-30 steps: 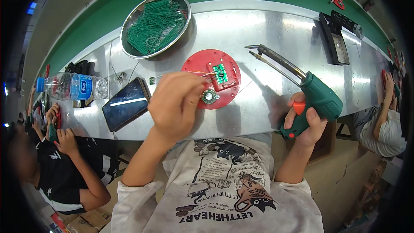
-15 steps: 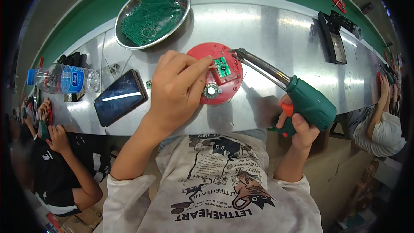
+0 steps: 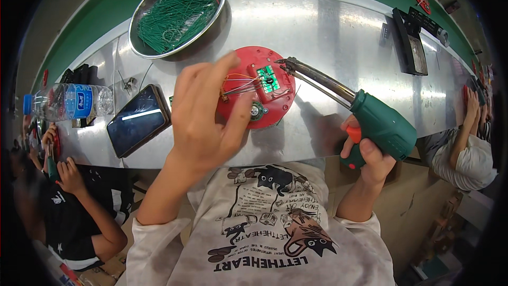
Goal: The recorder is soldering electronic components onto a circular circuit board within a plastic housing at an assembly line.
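Partly under your open left grip [image 3: 203, 114], fingers spread, lies the red disc [image 3: 276, 107]; wires [image 3: 241, 78] reach its circuit board [image 3: 268, 79], but whether they're soldered is unclear. Your right grip [image 3: 368, 149] holds the soldering gun [image 3: 380, 121] near it.

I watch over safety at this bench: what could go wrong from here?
If hot, the dark metal tip of the green plastic soldering gun, close to the round red plastic disc, might scorch it. A slip toward the bare left hand, open by the disc's left side, could burn it. That hand might also snag the thin coloured wires.
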`<action>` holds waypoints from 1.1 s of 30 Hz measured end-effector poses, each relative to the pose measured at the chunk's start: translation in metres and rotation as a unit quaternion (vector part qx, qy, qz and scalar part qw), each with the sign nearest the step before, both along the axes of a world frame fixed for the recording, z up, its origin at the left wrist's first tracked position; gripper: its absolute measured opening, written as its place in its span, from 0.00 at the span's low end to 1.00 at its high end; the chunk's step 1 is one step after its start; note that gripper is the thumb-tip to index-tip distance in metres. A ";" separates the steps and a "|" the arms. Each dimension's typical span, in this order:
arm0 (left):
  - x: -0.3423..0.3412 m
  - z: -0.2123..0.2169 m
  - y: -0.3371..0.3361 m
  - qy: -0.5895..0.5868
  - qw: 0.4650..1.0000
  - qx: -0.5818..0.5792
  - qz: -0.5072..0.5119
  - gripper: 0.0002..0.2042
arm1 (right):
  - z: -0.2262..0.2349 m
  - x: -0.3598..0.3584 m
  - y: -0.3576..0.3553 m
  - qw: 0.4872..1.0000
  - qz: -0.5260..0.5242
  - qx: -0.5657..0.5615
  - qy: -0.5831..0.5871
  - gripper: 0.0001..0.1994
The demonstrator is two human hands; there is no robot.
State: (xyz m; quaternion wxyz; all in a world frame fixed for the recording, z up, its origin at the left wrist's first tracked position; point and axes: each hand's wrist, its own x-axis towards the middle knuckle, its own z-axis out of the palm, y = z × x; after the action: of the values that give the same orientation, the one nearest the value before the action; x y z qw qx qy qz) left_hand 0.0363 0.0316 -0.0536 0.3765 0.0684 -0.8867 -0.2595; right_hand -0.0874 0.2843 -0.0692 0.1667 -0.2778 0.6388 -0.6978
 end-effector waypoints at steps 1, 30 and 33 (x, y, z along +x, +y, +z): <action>0.001 0.001 0.004 0.000 1.000 -0.003 0.025 0.19 | -0.001 0.000 0.001 1.000 -0.008 -0.002 -0.001 0.22; -0.010 -0.027 0.000 0.001 0.997 -0.069 0.045 0.08 | -0.003 -0.002 0.006 0.995 0.028 0.051 0.084 0.16; -0.009 -0.026 -0.001 -0.016 0.997 -0.068 0.044 0.07 | -0.004 -0.005 0.009 0.990 0.072 0.057 0.105 0.18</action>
State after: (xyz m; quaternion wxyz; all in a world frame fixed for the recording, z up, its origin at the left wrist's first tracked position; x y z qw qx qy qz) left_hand 0.0274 0.0310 -0.0797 0.3774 0.0859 -0.9042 -0.1808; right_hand -0.0921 0.2935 -0.0733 0.1645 -0.3850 0.6697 -0.6133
